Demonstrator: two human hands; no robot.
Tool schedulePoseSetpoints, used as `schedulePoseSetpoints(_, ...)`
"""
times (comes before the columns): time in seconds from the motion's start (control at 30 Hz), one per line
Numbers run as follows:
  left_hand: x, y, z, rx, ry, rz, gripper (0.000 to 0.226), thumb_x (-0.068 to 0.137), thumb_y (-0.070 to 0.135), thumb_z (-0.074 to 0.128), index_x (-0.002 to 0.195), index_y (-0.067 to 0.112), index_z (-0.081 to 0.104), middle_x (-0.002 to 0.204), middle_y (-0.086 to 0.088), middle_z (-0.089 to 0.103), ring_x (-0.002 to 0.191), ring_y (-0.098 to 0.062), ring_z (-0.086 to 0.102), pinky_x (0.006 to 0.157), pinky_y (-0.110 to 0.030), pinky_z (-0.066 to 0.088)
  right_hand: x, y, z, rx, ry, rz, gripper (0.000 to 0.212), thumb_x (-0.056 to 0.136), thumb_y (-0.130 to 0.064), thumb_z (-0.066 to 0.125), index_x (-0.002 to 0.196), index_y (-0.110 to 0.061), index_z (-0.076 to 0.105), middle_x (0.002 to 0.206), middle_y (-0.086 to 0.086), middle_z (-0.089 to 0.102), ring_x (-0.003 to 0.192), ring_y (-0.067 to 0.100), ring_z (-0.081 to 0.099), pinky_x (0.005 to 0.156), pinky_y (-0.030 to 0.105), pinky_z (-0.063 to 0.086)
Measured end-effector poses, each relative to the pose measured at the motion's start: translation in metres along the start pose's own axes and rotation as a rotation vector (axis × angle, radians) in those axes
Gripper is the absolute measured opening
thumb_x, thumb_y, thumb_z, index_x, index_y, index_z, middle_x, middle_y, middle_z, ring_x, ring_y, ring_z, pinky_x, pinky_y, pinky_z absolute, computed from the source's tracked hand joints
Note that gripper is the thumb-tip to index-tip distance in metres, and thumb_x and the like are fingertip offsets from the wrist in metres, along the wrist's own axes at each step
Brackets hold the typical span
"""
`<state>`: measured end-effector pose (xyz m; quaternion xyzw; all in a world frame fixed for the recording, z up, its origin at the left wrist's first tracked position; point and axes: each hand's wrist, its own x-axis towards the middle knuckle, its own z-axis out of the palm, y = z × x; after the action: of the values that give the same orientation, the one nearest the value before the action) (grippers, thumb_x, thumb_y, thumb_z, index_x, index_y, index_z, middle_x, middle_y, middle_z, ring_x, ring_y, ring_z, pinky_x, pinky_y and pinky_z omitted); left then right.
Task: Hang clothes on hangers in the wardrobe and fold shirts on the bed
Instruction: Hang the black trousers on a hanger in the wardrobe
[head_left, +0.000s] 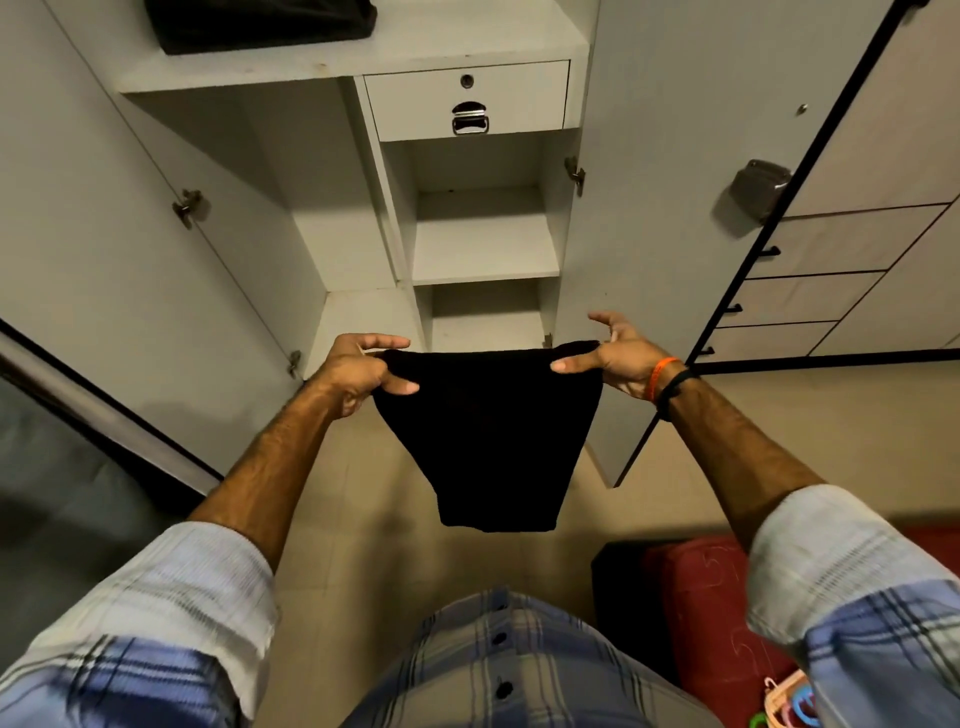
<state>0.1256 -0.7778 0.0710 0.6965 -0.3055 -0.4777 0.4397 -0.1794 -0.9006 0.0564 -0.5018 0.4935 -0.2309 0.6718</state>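
Black garment held up before the open wardrobe.
The left hand (358, 371) and right hand (618, 358) each pinch a top corner of the plain black garment (493, 436), stretched wide across, tapering downward above the floor (363, 499), before the wardrobe (483, 249) shelves.

garment: a black folded cloth (491, 436), plain, no print visible
state: hangs free in the air, top edge stretched flat, narrower at the bottom
held by: left hand (358, 371) and right hand (618, 358) pinch the top corners
place: in front of the open wardrobe (483, 244), above the floor
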Motion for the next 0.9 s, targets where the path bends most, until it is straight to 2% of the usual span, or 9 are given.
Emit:
schedulePoseSetpoints(0.07,0.002,-0.001,-0.003,0.179,0.022,0.055,0.057,0.065,-0.024,0.074,0.115,0.0,0.068,0.115,-0.015,0.067,0.112,-0.03,0.063,0.074,-0.024,0.059,-0.002,0.0,-0.002,-0.238,-0.035,-0.109,0.078,0.066,0.01,0.082,0.135,-0.015,0.054,0.141,0.012,0.049,0.134,0.031,0.045,0.101,0.031,0.043)
schedulePoseSetpoints(0.17,0.005,0.003,-0.003,0.452,0.072,0.131,0.042,0.068,-0.008,0.082,0.106,0.008,0.074,0.111,-0.005,0.069,0.114,-0.021,0.06,0.101,-0.028,0.048,0.001,-0.001,0.002,-0.595,-0.02,-0.187,0.05,0.065,0.004,0.085,0.111,-0.013,0.073,0.111,0.008,0.071,0.111,0.025,0.063,0.1,0.034,0.049)
schedulePoseSetpoints(0.23,0.008,0.005,0.001,0.642,0.122,0.19,0.038,0.071,0.003,0.084,0.107,0.014,0.076,0.12,-0.001,0.065,0.121,-0.016,0.053,0.108,-0.023,0.037,0.003,-0.004,0.008,-0.776,0.001,-0.207,0.037,0.071,-0.003,0.084,0.106,-0.011,0.075,0.104,0.006,0.073,0.102,0.021,0.065,0.098,0.034,0.05)
schedulePoseSetpoints(0.33,0.006,0.004,0.01,0.799,0.213,0.308,0.033,0.08,0.004,0.075,0.112,0.014,0.075,0.136,-0.001,0.048,0.129,-0.015,0.043,0.103,-0.013,0.024,0.003,-0.006,0.015,-0.96,0.05,-0.273,0.016,0.081,-0.011,0.079,0.097,-0.009,0.077,0.102,0.009,0.072,0.098,0.021,0.065,0.087,0.03,0.051)
schedulePoseSetpoints(0.43,0.007,0.003,0.009,0.885,0.239,0.39,0.027,0.088,0.006,0.065,0.113,0.009,0.073,0.133,-0.004,0.048,0.123,-0.019,0.049,0.101,-0.014,0.03,0.007,-0.003,0.011,-1.015,0.103,-0.303,0.012,0.087,-0.021,0.073,0.081,-0.012,0.069,0.114,0.011,0.057,0.108,0.024,0.055,0.089,0.028,0.042)
schedulePoseSetpoints(0.53,0.01,0.003,-0.001,1.044,0.206,0.422,0.022,0.094,0.025,0.06,0.111,0.015,0.07,0.126,-0.005,0.06,0.115,-0.029,0.052,0.102,-0.036,0.039,0.011,-0.002,0.002,-0.872,0.102,-0.301,0.025,0.09,-0.027,0.069,0.099,-0.004,0.073,0.131,0.003,0.051,0.124,0.02,0.044,0.109,0.035,0.033)
schedulePoseSetpoints(0.6,0.012,0.002,-0.007,1.047,0.237,0.395,0.021,0.097,0.036,0.056,0.104,0.023,0.07,0.116,0.001,0.066,0.11,-0.03,0.054,0.097,-0.04,0.037,0.01,0.001,-0.001,-0.562,0.065,-0.276,0.029,0.092,-0.024,0.068,0.11,-0.002,0.072,0.129,0.003,0.061,0.123,0.02,0.054,0.11,0.034,0.038)
schedulePoseSetpoints(0.73,0.007,0.0,-0.001,0.306,0.105,0.214,0.026,0.099,0.035,0.055,0.085,0.015,0.066,0.07,0.0,0.06,0.06,-0.018,0.055,0.061,-0.027,0.042,-0.002,0.009,0.007,0.127,-0.027,-0.211,0.038,0.096,-0.026,0.06,0.119,0.005,0.065,0.116,0.021,0.068,0.107,0.029,0.067,0.093,0.032,0.053)
schedulePoseSetpoints(0.9,0.004,-0.002,0.008,0.109,0.105,0.196,0.024,0.098,0.035,0.058,0.095,0.015,0.071,0.077,0.004,0.069,0.063,-0.009,0.065,0.052,-0.019,0.048,0.002,0.005,0.021,0.305,0.119,-0.158,0.054,0.095,-0.038,0.061,0.126,0.006,0.058,0.116,0.02,0.069,0.103,0.029,0.069,0.078,0.03,0.06)
